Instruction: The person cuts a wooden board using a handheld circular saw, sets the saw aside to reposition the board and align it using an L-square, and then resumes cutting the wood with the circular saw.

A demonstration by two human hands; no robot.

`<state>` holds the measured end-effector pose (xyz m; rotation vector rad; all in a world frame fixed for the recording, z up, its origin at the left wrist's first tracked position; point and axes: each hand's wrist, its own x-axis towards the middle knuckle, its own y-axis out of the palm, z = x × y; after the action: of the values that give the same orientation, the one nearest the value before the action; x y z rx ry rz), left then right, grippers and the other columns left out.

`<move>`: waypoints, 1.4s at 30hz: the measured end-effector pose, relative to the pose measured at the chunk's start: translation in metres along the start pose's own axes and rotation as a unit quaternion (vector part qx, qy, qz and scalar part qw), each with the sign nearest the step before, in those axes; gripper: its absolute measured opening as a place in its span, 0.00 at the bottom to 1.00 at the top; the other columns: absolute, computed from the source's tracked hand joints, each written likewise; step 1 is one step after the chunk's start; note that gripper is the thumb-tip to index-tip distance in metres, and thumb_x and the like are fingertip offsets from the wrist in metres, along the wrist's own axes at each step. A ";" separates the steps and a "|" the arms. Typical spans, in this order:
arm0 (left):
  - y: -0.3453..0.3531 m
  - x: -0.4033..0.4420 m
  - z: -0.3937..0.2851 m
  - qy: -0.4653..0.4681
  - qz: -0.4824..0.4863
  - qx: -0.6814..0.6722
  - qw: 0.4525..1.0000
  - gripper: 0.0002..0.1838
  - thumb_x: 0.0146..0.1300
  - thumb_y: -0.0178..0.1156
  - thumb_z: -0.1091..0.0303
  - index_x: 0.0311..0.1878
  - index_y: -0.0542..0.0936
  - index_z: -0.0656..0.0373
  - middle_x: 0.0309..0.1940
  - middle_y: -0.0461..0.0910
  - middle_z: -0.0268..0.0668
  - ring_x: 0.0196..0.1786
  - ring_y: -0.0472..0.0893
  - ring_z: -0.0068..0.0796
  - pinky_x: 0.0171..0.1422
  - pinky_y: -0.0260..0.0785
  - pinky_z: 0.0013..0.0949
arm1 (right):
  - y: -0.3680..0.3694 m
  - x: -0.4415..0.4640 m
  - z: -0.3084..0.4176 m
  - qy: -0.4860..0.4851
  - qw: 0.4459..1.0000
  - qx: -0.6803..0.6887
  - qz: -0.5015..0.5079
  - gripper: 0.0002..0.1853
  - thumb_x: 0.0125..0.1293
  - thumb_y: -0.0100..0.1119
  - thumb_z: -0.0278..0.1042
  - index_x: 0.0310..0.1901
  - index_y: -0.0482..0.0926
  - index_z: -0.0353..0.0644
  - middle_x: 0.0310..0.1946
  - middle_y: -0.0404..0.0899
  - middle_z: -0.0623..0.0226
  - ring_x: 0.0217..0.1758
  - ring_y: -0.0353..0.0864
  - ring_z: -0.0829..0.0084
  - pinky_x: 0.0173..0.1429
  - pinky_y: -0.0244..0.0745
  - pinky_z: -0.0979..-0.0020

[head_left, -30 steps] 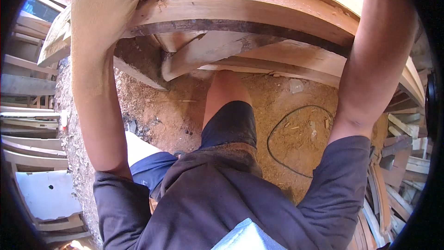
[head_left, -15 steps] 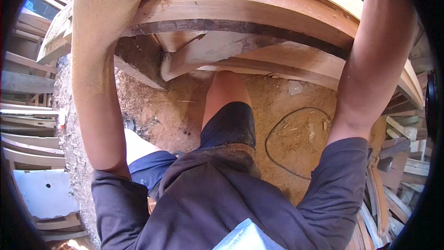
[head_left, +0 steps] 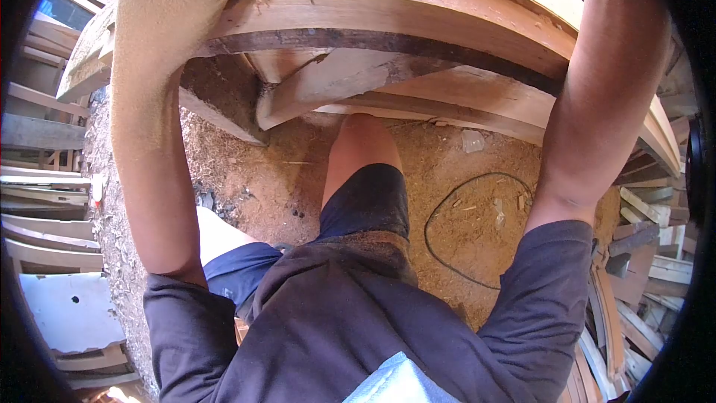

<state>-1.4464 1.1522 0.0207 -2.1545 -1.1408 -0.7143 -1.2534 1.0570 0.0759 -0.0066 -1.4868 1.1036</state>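
Reddish-brown wood across the top of the head view: a broad curved frame, built in layered bands with a rough, dark lower edge, arching between the left forearm and the right arm, each overlapping part of the curve. Both arms stretched forward, with the left hand and right hand beyond the upper edge of the view; impossible to tell whether open, closed or gripping, or whether touching the wood. Yellowish, dusty-looking coating on the left forearm. Under the curve, a slanted wooden brace beside a dark, thick block, with a long lower board extending toward the right arm. Just below, a bare knee between the arms, with dark shorts and a dark shirt closer to the camera, and a pale blue cloth at the bottom edge. On the brown dirt ground, a loop of thin black cord near a scrap of clear plastic. At the left of the view, rows of stacked boards above a white panel with a small dark hole; at the right, a jumbled pile of wood pieces.
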 end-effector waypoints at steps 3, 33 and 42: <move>-0.001 0.004 0.018 0.019 0.008 -0.035 0.999 0.09 0.71 0.73 0.71 0.50 0.83 0.59 0.37 0.89 0.32 0.37 0.87 0.18 0.35 0.78 0.19 | 0.000 0.000 -0.001 0.000 1.000 0.003 0.000 0.13 0.76 0.64 0.38 0.47 0.83 0.33 0.31 0.86 0.65 0.31 0.84 0.77 0.37 0.81 0.74; -0.013 0.012 0.017 0.090 0.027 0.013 0.996 0.07 0.71 0.72 0.72 0.48 0.84 0.58 0.35 0.88 0.32 0.38 0.86 0.19 0.45 0.80 0.26 | -0.003 0.007 -0.005 0.001 1.000 0.009 -0.003 0.14 0.76 0.65 0.39 0.49 0.83 0.33 0.31 0.86 0.65 0.30 0.85 0.77 0.36 0.81 0.74; -0.006 0.001 0.016 0.063 0.034 -0.082 0.994 0.09 0.70 0.73 0.73 0.49 0.84 0.59 0.36 0.88 0.32 0.40 0.88 0.22 0.44 0.83 0.28 | -0.001 0.006 -0.005 -0.003 1.000 0.005 -0.002 0.15 0.76 0.66 0.39 0.50 0.82 0.33 0.31 0.86 0.65 0.30 0.85 0.77 0.36 0.81 0.74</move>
<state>-1.4475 1.1671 0.0119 -2.2362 -0.9691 -0.9283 -1.2508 1.0627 0.0802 0.0058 -1.4862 1.1080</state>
